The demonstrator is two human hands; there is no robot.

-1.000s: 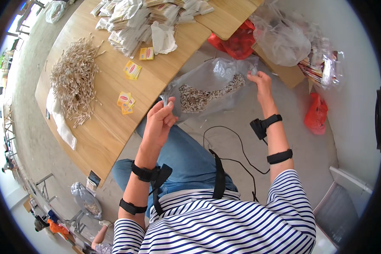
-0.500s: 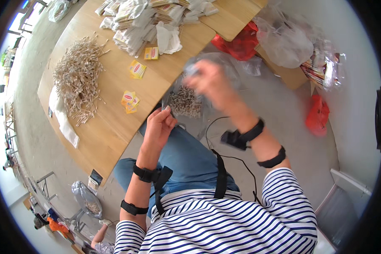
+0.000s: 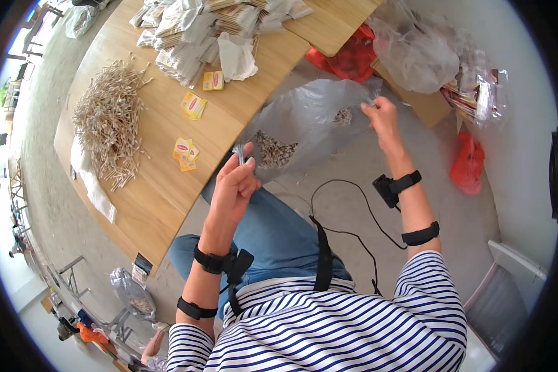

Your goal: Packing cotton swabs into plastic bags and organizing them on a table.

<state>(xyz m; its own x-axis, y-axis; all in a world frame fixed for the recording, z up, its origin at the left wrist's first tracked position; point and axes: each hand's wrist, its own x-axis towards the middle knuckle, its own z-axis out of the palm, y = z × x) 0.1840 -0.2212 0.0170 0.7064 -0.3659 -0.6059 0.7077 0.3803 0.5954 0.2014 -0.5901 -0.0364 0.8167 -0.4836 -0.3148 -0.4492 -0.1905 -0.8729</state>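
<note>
A large clear plastic bag (image 3: pixel 316 102) is stretched between my two hands, beside the table's edge. My left hand (image 3: pixel 232 186) is closed on a gathered part of the bag's rim, close to the table. Out to the right, my right hand (image 3: pixel 384 121) pinches the opposite side of the rim. Through the film shows a heap of small pale and brown pieces (image 3: pixel 276 150), which look like cotton swab ends. A smaller clump of them (image 3: pixel 343 116) shows nearer my right hand.
The wooden table (image 3: pixel 161 192) holds a loose pile of cotton swabs (image 3: pixel 108 118), stacked packs in clear wrap (image 3: pixel 180 31), yellow cards (image 3: pixel 193 105) and a white cloth (image 3: pixel 96 186). Red bags (image 3: pixel 468 164) and a cardboard box (image 3: pixel 425 108) lie at right. A black cable (image 3: pixel 347 186) loops near my legs.
My right hand has swung right and outward, pulling the bag's rim with it, so the bag is spread wider. My left hand has stayed nearly in place.
</note>
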